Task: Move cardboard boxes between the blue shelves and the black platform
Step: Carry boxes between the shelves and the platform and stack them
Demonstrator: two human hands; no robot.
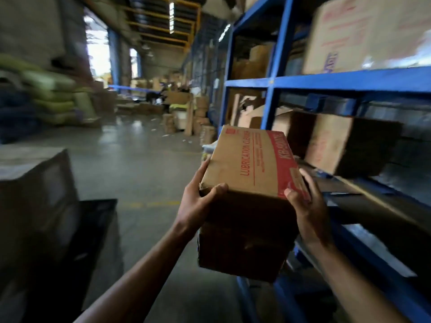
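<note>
**Op:** Grip status?

**Log:** Your left grip [198,203] is clamped on the near left corner of the cardboard box [251,164], thumb over the top edge. Your right grip [305,206] is clamped on the near right corner, thumb on the red printed band. Both are closed on the box, and nothing else supports it.

**Op:** Box position?

**Log:** It is in the air at a tilt, long side pointing away from you. It hangs just beside the blue shelves [349,80] and rests on no level of them. The black platform [98,220] lies to your left across a strip of concrete floor [144,164], with a stacked box [35,194] on it. I cannot tell whether you are loading or unloading.

**Op:** Failure modes?

**Log:** Three, all judgement.
1. You hold the near end only, so the far end may lever against your thumbs. A slip would drop the box on the floor.
2. The corner under your left thumb looks frayed and the near face dented. If the card gives way, your hold goes with it.
3. The shelf steel and the shelved boxes [345,145] sit close on your right. A quick swing could knock the far corner on an upright or pinch your right fingers. The frame is blurred, which suggests a fast turn, so slow down.
</note>
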